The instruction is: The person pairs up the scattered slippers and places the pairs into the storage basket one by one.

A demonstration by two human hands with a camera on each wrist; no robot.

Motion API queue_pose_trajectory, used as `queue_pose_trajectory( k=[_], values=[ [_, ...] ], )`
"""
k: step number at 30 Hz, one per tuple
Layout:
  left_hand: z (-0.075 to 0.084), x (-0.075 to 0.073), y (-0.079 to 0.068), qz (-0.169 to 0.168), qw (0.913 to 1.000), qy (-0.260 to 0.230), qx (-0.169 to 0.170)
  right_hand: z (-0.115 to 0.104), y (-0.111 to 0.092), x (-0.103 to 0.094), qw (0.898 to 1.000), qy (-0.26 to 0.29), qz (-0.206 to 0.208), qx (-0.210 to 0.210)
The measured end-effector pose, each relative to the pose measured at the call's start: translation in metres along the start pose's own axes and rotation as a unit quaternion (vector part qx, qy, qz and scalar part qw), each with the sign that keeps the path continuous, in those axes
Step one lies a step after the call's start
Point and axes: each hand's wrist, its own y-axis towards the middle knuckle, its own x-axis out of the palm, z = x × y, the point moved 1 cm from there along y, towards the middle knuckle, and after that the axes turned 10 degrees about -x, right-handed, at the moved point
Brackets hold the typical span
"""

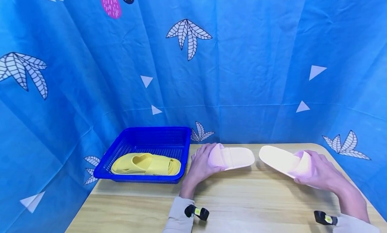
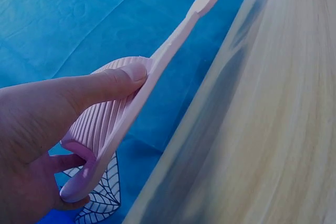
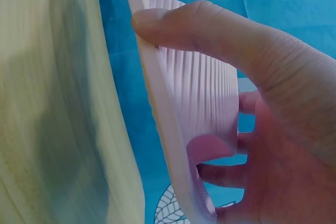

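Observation:
Two pale pink slippers with ribbed straps are held above the table, their heel ends facing each other. My left hand point(image 1: 201, 164) grips the left pink slipper point(image 1: 239, 157) around its strap; in the left wrist view the thumb presses the ribbed strap point(image 2: 100, 124) near the sole edge. My right hand point(image 1: 325, 171) grips the right pink slipper point(image 1: 276, 159) by its strap end, and the right wrist view shows the thumb over the ribbed strap point(image 3: 199, 93) with fingers behind. Both slippers cast shadows on the wood.
A blue perforated basket point(image 1: 101, 172) stands at the table's left, with yellow slippers point(image 1: 127, 162) lying in it. The light wooden table point(image 1: 242, 206) ends at a blue patterned curtain point(image 1: 248, 75) behind and on both sides.

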Motion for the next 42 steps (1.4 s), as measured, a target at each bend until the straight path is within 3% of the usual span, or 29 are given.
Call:
queue_pose_trajectory(
  k=[11, 19, 42],
  values=[
    [0.008, 0.000, -0.003, 0.014, 0.9989, -0.021, 0.039, -0.016, 0.004, -0.003, 0.999, -0.035, -0.017, 0.004],
    [0.013, -0.002, -0.005, 0.015, 0.9990, -0.013, 0.040, -0.025, 0.006, -0.004, 0.999, -0.035, -0.035, -0.002],
    [0.023, -0.012, -0.009, 0.011, 0.9965, -0.001, 0.083, -0.057, 0.014, -0.002, 0.998, -0.046, -0.002, -0.046]
  ],
)
